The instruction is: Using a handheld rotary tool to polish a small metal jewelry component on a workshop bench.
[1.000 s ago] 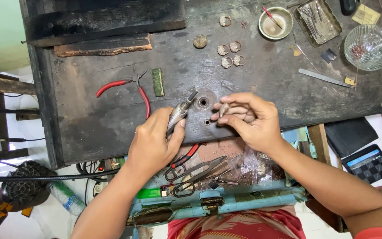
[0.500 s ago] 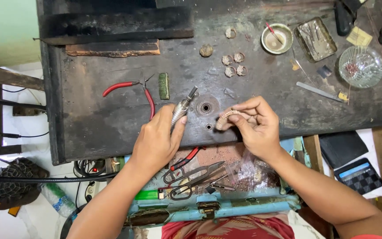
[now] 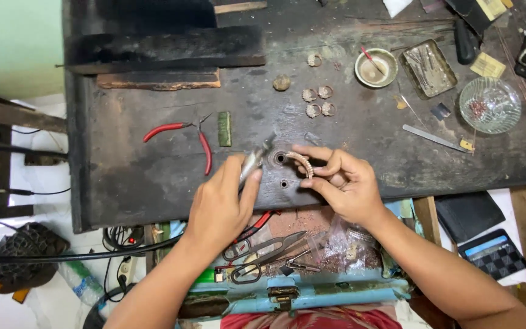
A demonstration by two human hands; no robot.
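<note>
Head view. The left hand point(image 3: 217, 204) is closed around metal pliers point(image 3: 254, 161), whose tips point at a hole in the dark table point(image 3: 153, 183). The right hand point(image 3: 345, 183) pinches a small curved beaded ring piece point(image 3: 302, 163) between thumb and fingertips, just right of that hole. Compared with a second ago, the right hand has opened from a curled fist to a fingertip pinch, so the piece now shows; the pliers have hardly moved. This suggests the piece is being presented for gripping. Red-handled cutters point(image 3: 181, 137) lie to the left. Four similar rings point(image 3: 318, 101) lie further back, near a small bowl point(image 3: 375, 67) and a glass dish point(image 3: 489, 105).
</note>
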